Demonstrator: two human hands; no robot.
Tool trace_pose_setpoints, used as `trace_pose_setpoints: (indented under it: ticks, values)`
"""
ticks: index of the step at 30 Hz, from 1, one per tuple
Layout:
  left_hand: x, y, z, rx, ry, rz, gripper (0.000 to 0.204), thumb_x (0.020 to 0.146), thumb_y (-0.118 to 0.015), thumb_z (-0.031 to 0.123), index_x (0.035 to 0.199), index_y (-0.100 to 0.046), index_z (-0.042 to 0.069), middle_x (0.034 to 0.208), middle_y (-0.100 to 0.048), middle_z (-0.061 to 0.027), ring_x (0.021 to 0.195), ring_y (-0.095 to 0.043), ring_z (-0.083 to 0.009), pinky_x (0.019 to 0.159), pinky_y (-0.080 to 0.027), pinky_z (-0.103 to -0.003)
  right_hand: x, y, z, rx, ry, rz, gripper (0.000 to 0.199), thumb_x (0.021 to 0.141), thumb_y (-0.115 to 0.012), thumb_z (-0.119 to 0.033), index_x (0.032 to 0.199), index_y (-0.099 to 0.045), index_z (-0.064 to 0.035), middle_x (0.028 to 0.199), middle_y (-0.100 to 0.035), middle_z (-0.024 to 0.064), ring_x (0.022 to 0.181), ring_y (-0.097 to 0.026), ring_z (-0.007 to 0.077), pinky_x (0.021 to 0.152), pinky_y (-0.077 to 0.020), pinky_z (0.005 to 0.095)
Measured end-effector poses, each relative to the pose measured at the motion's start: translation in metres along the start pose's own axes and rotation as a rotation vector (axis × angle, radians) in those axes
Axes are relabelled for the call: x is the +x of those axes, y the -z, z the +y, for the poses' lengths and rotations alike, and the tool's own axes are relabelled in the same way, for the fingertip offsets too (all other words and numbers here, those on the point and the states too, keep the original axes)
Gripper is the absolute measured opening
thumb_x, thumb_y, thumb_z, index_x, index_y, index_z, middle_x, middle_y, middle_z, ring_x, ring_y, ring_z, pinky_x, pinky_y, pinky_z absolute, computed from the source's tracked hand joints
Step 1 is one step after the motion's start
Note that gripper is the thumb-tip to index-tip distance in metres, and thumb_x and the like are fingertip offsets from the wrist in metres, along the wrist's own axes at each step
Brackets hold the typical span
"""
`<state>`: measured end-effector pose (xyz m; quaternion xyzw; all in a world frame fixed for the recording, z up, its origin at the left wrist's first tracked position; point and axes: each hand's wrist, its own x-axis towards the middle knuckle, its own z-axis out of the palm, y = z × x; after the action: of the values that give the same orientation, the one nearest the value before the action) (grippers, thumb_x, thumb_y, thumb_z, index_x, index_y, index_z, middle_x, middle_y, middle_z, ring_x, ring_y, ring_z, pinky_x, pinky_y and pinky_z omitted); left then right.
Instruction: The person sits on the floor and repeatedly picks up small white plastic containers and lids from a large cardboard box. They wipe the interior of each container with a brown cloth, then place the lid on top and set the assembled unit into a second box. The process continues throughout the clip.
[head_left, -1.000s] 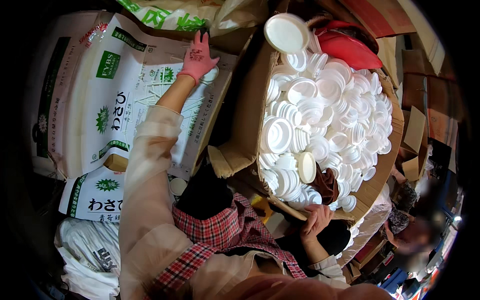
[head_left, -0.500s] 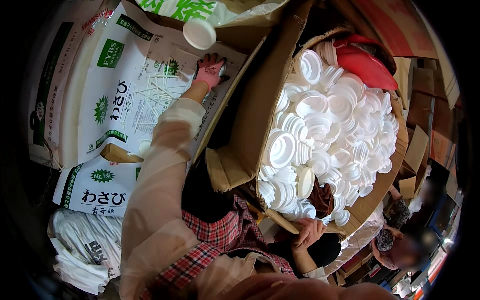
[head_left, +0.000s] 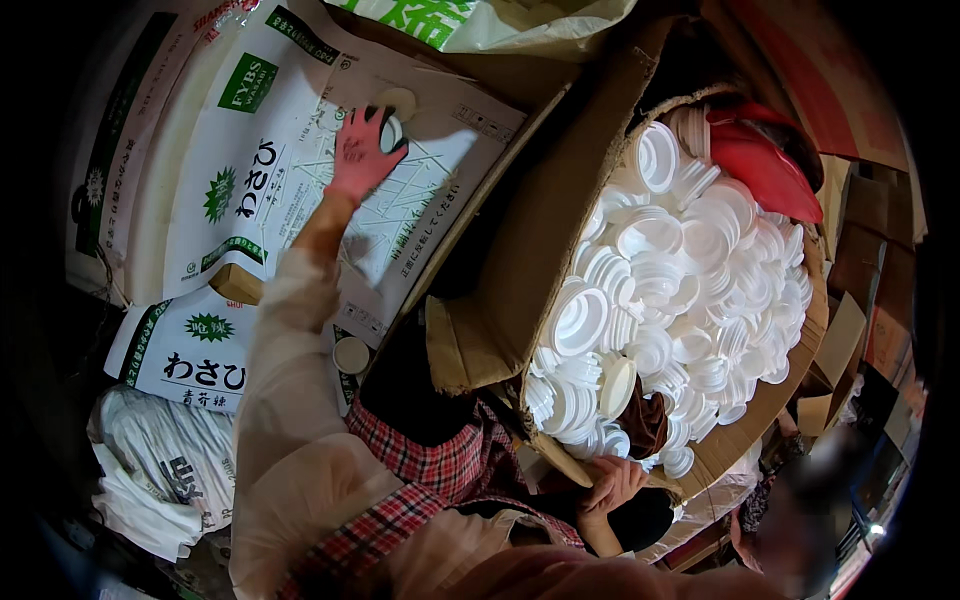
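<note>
My left hand (head_left: pixel 366 155), in a pink glove with dark fingertips, reaches over a flattened white printed sheet (head_left: pixel 300 160). Its thumb and fingers close around a white plastic lid (head_left: pixel 392 133). Just beyond the fingertips is a second round lid (head_left: pixel 397 100), in shadow. Thin white sticks (head_left: pixel 405 195) lie scattered on the sheet beside the glove. Bare, my right hand (head_left: pixel 610 485) is at the near rim of a carton (head_left: pixel 500 290) heaped with white plastic lids (head_left: pixel 690 270). Its fingers are curled together; whatever they may grip is hidden.
A red glossy thing (head_left: pixel 765 165) and a brown crumpled thing (head_left: pixel 645 420) lie among the heaped lids. One round lid (head_left: pixel 351 355) is near the sheet's lower end. White sacks (head_left: pixel 160 455) lie at left. Another person (head_left: pixel 800 510), blurred, is at lower right.
My left hand has moved left and slightly down across the sheet. The lid near the plastic bag has come down close to the glove. My right hand's fingers have curled in.
</note>
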<state>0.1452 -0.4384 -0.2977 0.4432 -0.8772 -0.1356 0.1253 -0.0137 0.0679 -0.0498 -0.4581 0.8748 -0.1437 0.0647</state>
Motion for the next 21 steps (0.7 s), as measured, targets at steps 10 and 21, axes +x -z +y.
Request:
trace_pose_setpoints:
  ticks: [10, 21]
  values:
    - [0.063, -0.064, -0.032, 0.216, 0.074, -0.248, 0.085, 0.069, -0.073, 0.045, 0.142, -0.037, 0.021, 0.134, -0.045, -0.0175, 0.115, -0.047, -0.0376, 0.099, -0.041, -0.044, -0.003, -0.003, 0.004, -0.01, 0.003, 0.042, 0.036, 0.088, -0.037, -0.027, 0.074, -0.062, -0.0068, 0.075, -0.06, 0.0089, 0.072, -0.052, 0.027, 0.075, -0.0344, 0.0402]
    - [-0.024, 0.202, 0.129, -0.895, -0.32, -0.001, 0.072, 0.064, -0.083, 0.023, 0.121, -0.05, -0.002, 0.11, -0.058, -0.0177, 0.098, -0.058, -0.0279, 0.085, -0.046, -0.035, -0.006, -0.004, 0.0, 0.014, -0.054, 0.066, 0.035, 0.089, -0.039, -0.028, 0.075, -0.064, -0.0078, 0.077, -0.062, 0.0081, 0.075, -0.054, 0.0268, 0.077, -0.0345, 0.0398]
